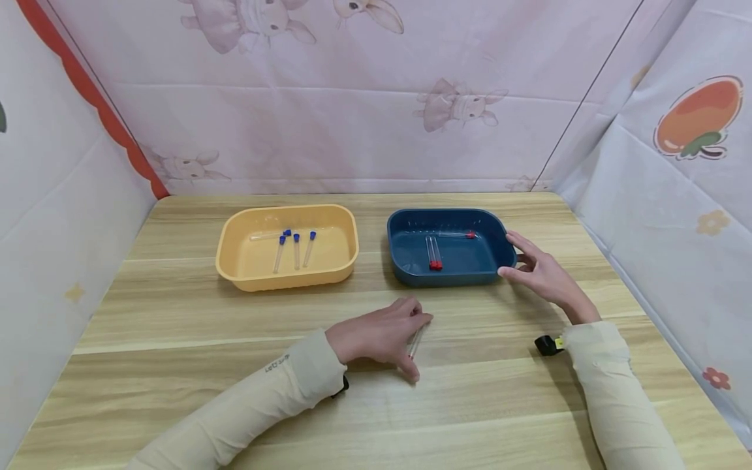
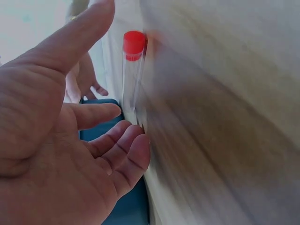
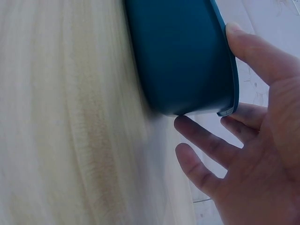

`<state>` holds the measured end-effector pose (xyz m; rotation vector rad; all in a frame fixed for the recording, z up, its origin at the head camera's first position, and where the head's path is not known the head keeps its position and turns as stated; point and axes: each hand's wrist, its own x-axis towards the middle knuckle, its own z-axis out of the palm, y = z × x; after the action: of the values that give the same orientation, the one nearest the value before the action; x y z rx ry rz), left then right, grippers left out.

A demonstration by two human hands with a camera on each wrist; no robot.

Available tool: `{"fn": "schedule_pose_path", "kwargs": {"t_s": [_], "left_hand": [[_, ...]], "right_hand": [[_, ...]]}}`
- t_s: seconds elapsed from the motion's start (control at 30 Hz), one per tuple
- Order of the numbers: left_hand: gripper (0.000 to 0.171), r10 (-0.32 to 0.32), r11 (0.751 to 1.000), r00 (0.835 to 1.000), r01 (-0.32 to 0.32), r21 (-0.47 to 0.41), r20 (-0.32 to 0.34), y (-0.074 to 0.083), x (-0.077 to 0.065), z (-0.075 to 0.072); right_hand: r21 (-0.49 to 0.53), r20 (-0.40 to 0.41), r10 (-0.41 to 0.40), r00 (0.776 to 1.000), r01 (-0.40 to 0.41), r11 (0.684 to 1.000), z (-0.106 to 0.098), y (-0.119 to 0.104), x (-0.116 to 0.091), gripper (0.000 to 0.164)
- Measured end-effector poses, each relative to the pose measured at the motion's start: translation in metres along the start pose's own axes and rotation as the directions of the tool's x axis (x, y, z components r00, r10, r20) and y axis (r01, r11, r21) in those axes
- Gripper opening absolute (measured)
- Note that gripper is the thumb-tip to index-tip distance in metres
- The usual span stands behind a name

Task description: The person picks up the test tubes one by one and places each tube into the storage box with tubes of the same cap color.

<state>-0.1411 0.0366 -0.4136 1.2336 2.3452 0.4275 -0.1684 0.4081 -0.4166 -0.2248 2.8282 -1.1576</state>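
Note:
My left hand (image 1: pixel 384 333) is low over the table, thumb and fingers spread around a clear tube with a red cap (image 2: pixel 133 43). In the left wrist view, a gap shows between the thumb and the tube; the index fingertip is close to the tube's lower end. From the head view, the tube (image 1: pixel 416 343) is partly hidden by the hand. My right hand (image 1: pixel 543 274) holds the right end of a dark blue bin (image 1: pixel 446 279), with the thumb on its rim and fingers at the end wall. Several red-capped tubes (image 1: pixel 435 253) lie in this bin.
Left of the blue bin stands a yellow bin (image 1: pixel 288 282) holding several clear tubes with blue caps (image 1: pixel 296 250). Both bins rest near the back of the wooden table (image 1: pixel 470 418). Printed cloth walls (image 1: pixel 352 143) close off the back and both sides.

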Motion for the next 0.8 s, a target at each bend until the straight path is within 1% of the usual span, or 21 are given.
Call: {"fn": "schedule_pose_path", "kwargs": {"t_s": [0.17, 0.33, 0.57, 0.8], "left_hand": [[0.105, 0.013, 1.000, 1.000, -0.013, 0.023, -0.003, -0.0027, -0.0015, -0.0022], [0.103, 0.025, 0.999, 1.000, -0.025, 0.041, -0.010, -0.0037, -0.0012, -0.0014], [0.100, 0.022, 0.998, 1.000, -0.021, 0.059, -0.017, -0.0017, -0.0001, 0.0003], [0.094, 0.029, 0.994, 0.999, -0.025, 0.107, -0.037, -0.0010, 0.0008, 0.0030]], "right_hand": [[0.007, 0.000, -0.004, 1.000, 0.004, 1.000, -0.0001, 0.0006, 0.0004, 0.084], [0.002, 0.000, -0.005, 1.000, 0.005, 1.000, -0.0001, -0.0023, -0.0004, 0.084], [-0.003, 0.004, -0.004, 1.000, 0.004, 1.000, 0.0002, -0.0044, -0.0017, 0.084], [-0.004, 0.008, 0.000, 1.000, 0.000, 1.000, 0.0008, -0.0038, -0.0017, 0.085]]}}
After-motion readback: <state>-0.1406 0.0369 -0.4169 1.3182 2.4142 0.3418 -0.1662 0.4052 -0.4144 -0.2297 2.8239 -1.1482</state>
